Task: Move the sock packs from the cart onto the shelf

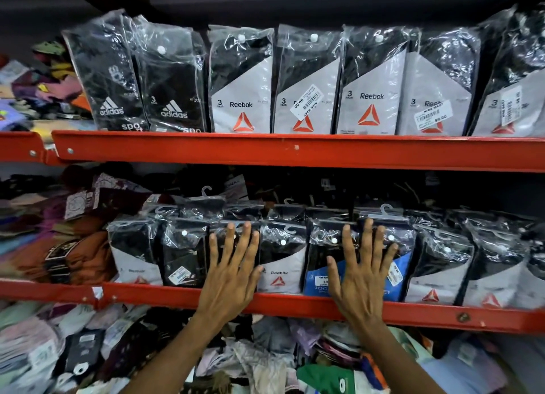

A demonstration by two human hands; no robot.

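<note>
lining red shelf (295, 151): sock packs (241, 83)

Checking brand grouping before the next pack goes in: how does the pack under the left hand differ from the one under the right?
The pack under the left hand is almost hidden, only dark and clear plastic showing. The pack under the right hand, the blue-labelled pack, shows a blue lower panel and a price sticker. Both stand upright in the middle shelf front row, pressed by flat, spread fingers.

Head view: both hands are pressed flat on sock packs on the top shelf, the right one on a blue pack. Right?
Not quite. The head view shows the left hand and right hand flat on packs on the middle shelf, not the top; the right does cover the blue pack.
</note>
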